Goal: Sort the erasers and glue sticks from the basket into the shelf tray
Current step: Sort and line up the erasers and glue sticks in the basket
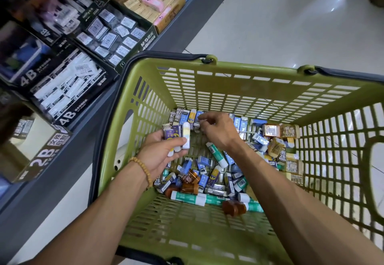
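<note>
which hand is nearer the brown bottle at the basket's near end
Right. The brown bottle lies beside the right forearm, with the right hand reaching beyond it; the left hand is farther left, holding erasers.

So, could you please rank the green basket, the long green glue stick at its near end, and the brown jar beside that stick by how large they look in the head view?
1. green basket
2. green glue stick
3. brown jar, though it lies slightly nearer the camera.
</note>
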Motion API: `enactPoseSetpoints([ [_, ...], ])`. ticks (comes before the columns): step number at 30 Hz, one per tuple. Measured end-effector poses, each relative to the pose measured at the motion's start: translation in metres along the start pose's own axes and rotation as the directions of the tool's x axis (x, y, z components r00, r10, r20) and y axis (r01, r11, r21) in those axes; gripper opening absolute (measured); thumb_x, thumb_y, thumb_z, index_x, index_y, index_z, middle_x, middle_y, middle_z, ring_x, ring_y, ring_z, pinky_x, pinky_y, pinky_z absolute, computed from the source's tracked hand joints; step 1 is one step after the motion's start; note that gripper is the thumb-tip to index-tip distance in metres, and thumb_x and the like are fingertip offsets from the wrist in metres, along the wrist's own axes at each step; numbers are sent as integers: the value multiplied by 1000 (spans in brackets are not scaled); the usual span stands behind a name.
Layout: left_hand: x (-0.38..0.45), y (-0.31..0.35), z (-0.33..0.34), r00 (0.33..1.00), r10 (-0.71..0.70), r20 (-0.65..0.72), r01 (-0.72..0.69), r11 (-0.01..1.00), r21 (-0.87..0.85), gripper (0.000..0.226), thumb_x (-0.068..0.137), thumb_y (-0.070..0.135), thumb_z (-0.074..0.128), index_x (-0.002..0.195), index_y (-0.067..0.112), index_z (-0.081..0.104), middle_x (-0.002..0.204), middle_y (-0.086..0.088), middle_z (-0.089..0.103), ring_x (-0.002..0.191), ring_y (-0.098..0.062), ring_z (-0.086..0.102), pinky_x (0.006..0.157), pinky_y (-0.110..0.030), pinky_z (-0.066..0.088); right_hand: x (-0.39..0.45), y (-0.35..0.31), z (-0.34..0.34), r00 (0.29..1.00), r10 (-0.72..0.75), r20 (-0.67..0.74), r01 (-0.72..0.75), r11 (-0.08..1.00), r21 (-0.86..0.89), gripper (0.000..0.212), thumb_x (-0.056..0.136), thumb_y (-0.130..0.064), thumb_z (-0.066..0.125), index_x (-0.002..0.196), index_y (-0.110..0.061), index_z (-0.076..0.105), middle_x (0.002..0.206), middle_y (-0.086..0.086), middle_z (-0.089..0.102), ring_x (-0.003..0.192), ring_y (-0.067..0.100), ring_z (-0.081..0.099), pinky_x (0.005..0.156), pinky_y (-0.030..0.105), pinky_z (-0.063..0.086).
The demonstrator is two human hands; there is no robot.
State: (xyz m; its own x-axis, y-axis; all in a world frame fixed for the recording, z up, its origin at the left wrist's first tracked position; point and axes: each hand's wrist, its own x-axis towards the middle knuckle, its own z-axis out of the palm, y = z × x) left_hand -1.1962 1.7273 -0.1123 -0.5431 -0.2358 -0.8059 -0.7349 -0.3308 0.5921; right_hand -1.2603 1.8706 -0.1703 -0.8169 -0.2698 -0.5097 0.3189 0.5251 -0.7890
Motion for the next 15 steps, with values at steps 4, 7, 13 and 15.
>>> enactPoseSetpoints([
  [4,-1,0,2,999,5,38,-7,999,36,23,81,-12,65,82,9,56,79,-8,72,79,-19,67,81,-36,57,-19,-11,-5,973,72,221,-148,925,349,13,93,-17,68,86,-7,70,71,1,67,55,10,59,56,24,50],
  [7,-2,-1,5,998,4,66,-7,999,37,23,83,-11,63,80,10,54,80,-7,73,85,-23,67,84,-38,55,-25,-6,-9,952,62,299,-171,919,356,9,90,-9,71,83,-5,66,64,6,63,55,14,57,55,25,48],
  [13,1,1,7,998,-55,5,55,995,-80,30,90,-12,53,81,15,43,96,-22,60,98,-38,65,94,-45,51,7,21,-17,956,268,-120,-245,953,175,22,95,-18,67,79,-3,70,73,14,71,67,26,66,73,44,60],
  [15,3,0,6,999,-49,22,50,995,-84,31,89,-12,55,81,16,43,94,-19,59,98,-37,66,94,-44,51,19,25,-12,947,285,-147,-263,953,148,18,93,-20,69,86,-4,73,81,13,74,79,28,71,80,43,60],
])
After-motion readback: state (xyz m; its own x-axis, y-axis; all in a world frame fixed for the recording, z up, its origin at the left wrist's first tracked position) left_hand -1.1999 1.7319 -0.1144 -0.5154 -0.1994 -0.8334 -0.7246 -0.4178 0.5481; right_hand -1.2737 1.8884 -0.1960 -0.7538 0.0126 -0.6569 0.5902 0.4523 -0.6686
